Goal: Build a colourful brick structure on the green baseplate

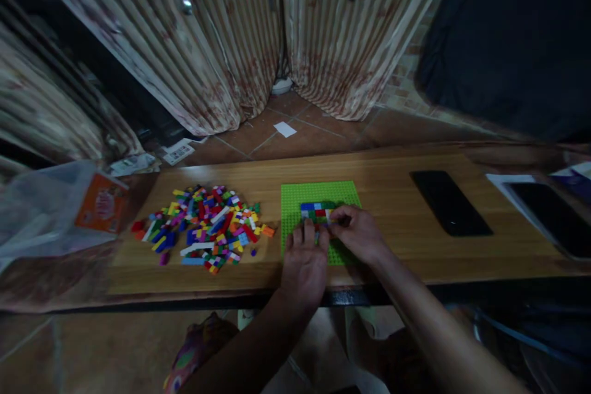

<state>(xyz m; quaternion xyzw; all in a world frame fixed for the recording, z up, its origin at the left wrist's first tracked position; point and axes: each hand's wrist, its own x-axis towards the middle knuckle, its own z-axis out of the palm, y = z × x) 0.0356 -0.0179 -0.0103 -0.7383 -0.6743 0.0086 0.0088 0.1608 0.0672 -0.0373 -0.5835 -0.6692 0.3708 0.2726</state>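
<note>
A green studded baseplate lies on the wooden table, with rows of toy building bricks in blue, light blue, green, red and white on it. My left hand rests palm down on the plate's near part, fingers stretched forward to the near edge of the bricks. At their right end is my right hand, its thumb and index finger pinched together. Whatever sits in that pinch is hidden by the fingers. Both hands cover part of the plate and some bricks.
Left of the plate spreads a pile of loose bricks in many colours. Beyond it are a clear plastic bag and an orange box. A black flat panel and a dark phone-like slab lie to the right.
</note>
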